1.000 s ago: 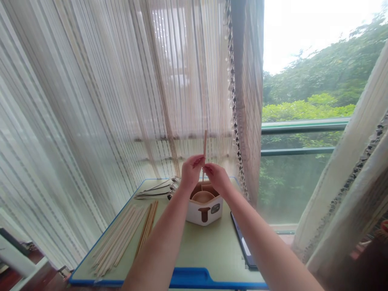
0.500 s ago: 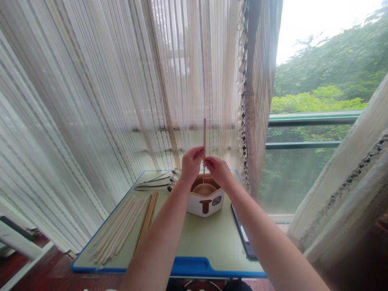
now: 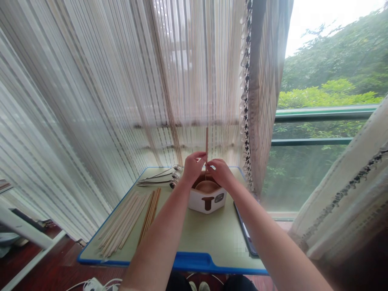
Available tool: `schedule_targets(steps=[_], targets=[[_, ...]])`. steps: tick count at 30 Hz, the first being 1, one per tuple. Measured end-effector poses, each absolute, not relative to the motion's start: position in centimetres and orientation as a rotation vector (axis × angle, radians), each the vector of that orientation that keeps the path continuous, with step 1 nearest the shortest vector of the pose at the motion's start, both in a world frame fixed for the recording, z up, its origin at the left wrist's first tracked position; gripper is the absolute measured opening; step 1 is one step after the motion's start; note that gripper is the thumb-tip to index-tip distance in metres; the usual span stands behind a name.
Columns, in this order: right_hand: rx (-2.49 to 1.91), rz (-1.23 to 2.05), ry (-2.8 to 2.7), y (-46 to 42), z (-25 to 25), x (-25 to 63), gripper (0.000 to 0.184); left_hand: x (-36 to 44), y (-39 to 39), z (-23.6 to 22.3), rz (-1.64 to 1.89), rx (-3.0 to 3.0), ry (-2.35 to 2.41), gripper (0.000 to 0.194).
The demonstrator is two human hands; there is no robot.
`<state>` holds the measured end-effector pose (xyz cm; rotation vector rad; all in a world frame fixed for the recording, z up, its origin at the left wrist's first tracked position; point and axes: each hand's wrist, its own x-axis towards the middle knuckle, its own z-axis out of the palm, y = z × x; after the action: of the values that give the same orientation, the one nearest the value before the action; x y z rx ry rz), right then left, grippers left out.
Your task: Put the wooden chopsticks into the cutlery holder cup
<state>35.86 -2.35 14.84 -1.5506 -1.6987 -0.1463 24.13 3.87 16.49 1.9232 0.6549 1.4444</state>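
Observation:
A slim wooden chopstick (image 3: pixel 207 139) stands upright above a white box (image 3: pixel 198 203) with a brown inside. My left hand (image 3: pixel 194 165) pinches it from the left, fingertips closed on its middle. Lower down, my right hand (image 3: pixel 220 171) has its fingers closed on the same chopstick. The chopstick's lower end is over or inside the back of the box; my fingers partly hide it. Inside the box are dividers and a round compartment (image 3: pixel 207 186) near the front. A T-shaped brown cut-out marks the box's front.
Pale chopsticks (image 3: pixel 123 226) lie spread at the table's left, beside darker brown chopsticks (image 3: pixel 150 214). Metal spoons or ladles (image 3: pixel 160 178) lie behind them. A phone (image 3: pixel 245 230) rests by my right forearm. The table (image 3: pixel 200 238) has a blue rim; curtains (image 3: pixel 121 81) hang behind it.
The chopstick has come down slightly toward the box, with both hands still on it. My left fingers look more stretched along it. The view has shifted a little.

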Motion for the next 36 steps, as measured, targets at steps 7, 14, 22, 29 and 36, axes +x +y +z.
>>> schedule_targets(steps=[7, 14, 22, 29, 36], targets=[[-1.535, -0.167, -1.658, -1.9, 13.9, 36.1, 0.016, 23.2, 4.2, 15.3, 1.398, 2.010, 0.718, 0.016], [-1.552, -0.150, -1.678, -1.4, 12.8, 36.3, 0.013, 23.4, 4.7, 15.2, 1.404, 1.881, 0.660, 0.022], [-1.573, -0.122, -1.687, -1.4, 13.1, 36.3, 0.016, 23.8, 5.0, 15.3, 1.348, 1.809, 0.592, 0.023], [-1.613, -0.122, -1.670, -1.2, 12.5, 36.1, 0.015, 23.5, 4.9, 15.5, 1.408, 1.846, 0.658, 0.026], [-1.596, -0.139, -1.596, -1.6, 13.0, 35.5, 0.018, 23.4, 4.8, 15.6, 1.372, 1.947, 0.647, 0.023]])
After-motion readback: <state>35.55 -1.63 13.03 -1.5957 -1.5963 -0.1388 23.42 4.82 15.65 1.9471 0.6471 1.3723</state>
